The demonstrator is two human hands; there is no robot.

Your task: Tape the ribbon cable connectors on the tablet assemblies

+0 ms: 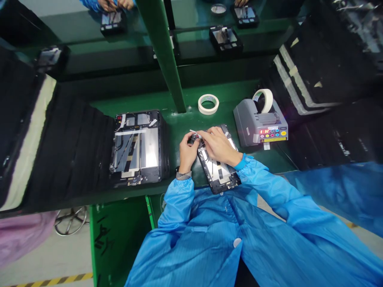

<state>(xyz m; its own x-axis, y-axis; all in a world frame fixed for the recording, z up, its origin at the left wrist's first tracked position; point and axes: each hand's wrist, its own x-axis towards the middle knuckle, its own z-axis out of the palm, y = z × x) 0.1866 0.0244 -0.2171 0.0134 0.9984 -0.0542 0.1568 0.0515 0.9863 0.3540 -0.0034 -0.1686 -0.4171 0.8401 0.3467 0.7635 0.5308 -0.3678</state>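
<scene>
An opened tablet [220, 173] with its back cover off lies in front of me on the green bench [230, 89]. My left hand [187, 151] grips the tablet's upper left corner, fingers curled around its edge. My right hand [218, 144] lies over the tablet's top end, fingers pressed down on a small white strip [194, 132] that sticks out to the left. Both sleeves are blue, and a band sits on my left wrist.
A second opened tablet [138, 147] rests to the left on a black belt. A masking tape roll [208, 104] and a grey tape dispenser [259, 123] stand behind the hands. A green post [167, 56] rises at centre. Other people's hands work on tablets at the far side.
</scene>
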